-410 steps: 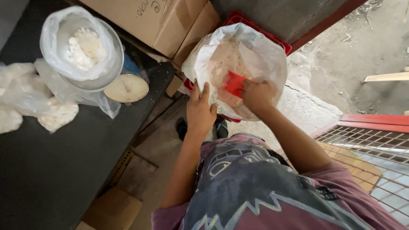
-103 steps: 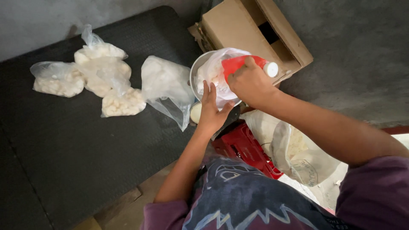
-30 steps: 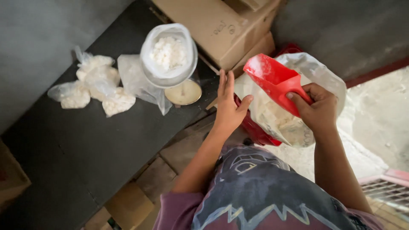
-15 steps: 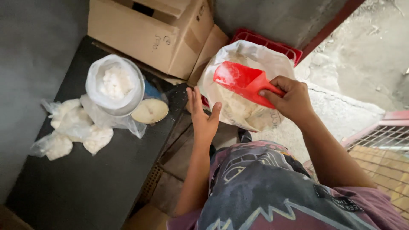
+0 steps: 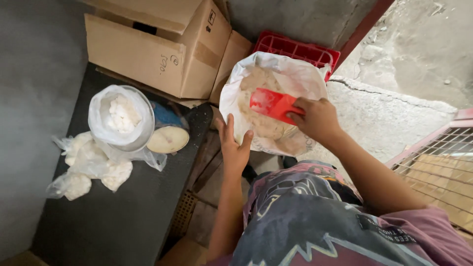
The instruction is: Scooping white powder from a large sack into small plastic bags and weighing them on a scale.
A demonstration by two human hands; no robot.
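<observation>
Two hands at white sack (image 5: 300, 79), right hand (image 5: 318, 118) gripping red scoop (image 5: 271, 103), left hand (image 5: 235, 148) released on rim, cardboard boxes (image 5: 162, 49) beside.

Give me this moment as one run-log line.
right hand: grips red scoop inside white sack | left hand: open at sack rim | lined bowl on dark table

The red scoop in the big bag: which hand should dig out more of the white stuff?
Right, probably. The right hand already grips the red scoop inside the big white bag. The left hand is open at the bag's near rim, steadying it.
</observation>
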